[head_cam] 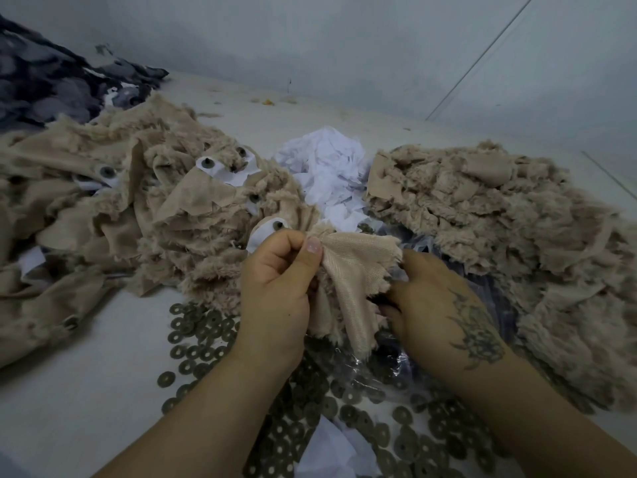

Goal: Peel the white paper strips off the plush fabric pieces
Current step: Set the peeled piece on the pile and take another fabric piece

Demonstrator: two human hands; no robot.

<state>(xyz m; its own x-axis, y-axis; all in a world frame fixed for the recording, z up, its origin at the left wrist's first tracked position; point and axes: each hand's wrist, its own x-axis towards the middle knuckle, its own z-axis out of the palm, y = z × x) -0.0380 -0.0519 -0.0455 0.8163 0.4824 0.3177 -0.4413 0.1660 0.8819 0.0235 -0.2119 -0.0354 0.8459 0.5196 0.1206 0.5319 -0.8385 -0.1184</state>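
Between both sets of fingers: beige plush fabric piece [351, 270], backing up. Left hand [279, 270] pinching top edge; right hand [437, 305] gripping right edge. No strip visible here. Likely next: flip to locate white paper strip, or discard onto right pile [499, 215].

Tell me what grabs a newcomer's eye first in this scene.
Both hands meet at centre: the left hand pinches a beige plush fabric piece that the tattooed right hand also holds. Heaps of beige plush flank them, crumpled white paper strips lie behind, and dark metal washers scatter in front.
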